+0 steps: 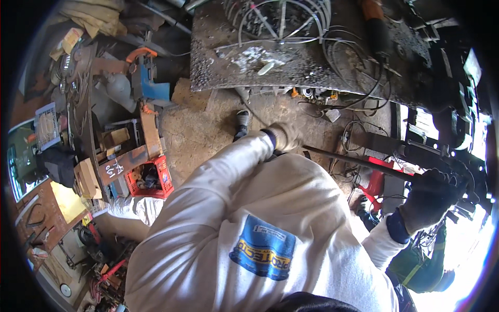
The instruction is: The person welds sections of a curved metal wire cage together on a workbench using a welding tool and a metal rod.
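My left hand (286,137), in a pale work glove, is closed near the middle of the view and slightly blurred. From it a thin metal rod (254,113) runs up and left toward the bench edge. At the right, my right hand (429,200), in a dark-looking glove, is closed at the end of a long dark bar (358,160). That bar slants from the right hand toward the left one; its tip lies just right of the left hand. Shadow partly hides the right fingers.
Ahead stands a dirty metal workbench (223,67) bearing a round wire frame (280,39), an orange-and-black power tool (374,23) and cables. Left are cluttered shelves with a red crate (150,178). Dark machinery (452,119) stands right. Behind my right arm a person in green clothing (421,268) is partly visible.
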